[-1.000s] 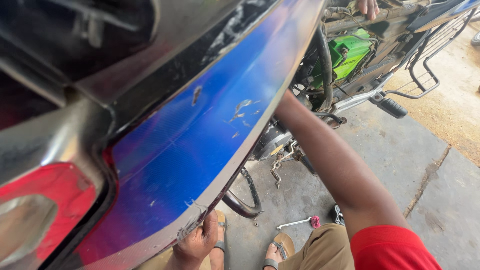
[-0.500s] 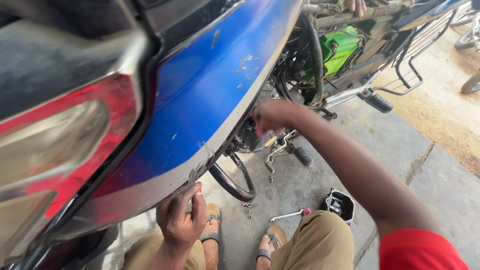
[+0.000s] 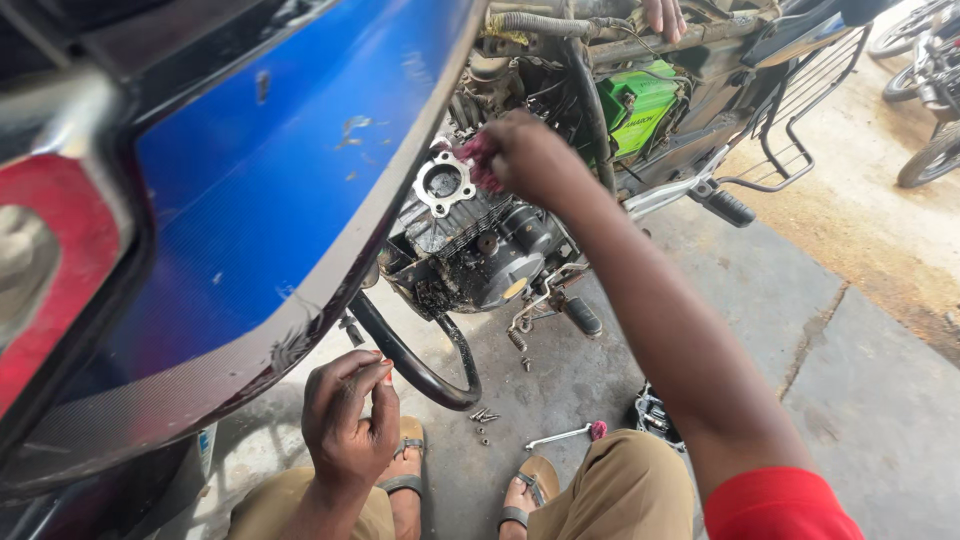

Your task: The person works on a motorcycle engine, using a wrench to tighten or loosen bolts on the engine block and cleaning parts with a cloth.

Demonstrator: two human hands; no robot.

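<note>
My right hand (image 3: 530,160) holds a small reddish rag (image 3: 478,157) against the open top of a motorcycle engine (image 3: 470,240), next to the square metal flange with a round bore (image 3: 443,183). My left hand (image 3: 348,415) hangs low near my knee, fingers curled, with a small red-tipped object pinched at the fingertips. A blue motorcycle body panel (image 3: 260,180) with a red lamp lens (image 3: 50,250) fills the near left and hides much of the bike.
A black curved guard bar (image 3: 420,365) runs under the engine. Several bolts (image 3: 483,415) and a wrench with a red end (image 3: 572,433) lie on the concrete floor by my sandalled feet. A green battery (image 3: 640,105) sits in the frame. Another person's hand (image 3: 665,15) rests on top. Another motorcycle (image 3: 930,90) stands far right.
The view has swung so the engine now shows beside the blue panel. My right hand has moved onto the engine top with the rag. My left hand has dropped slightly away from the panel edge.
</note>
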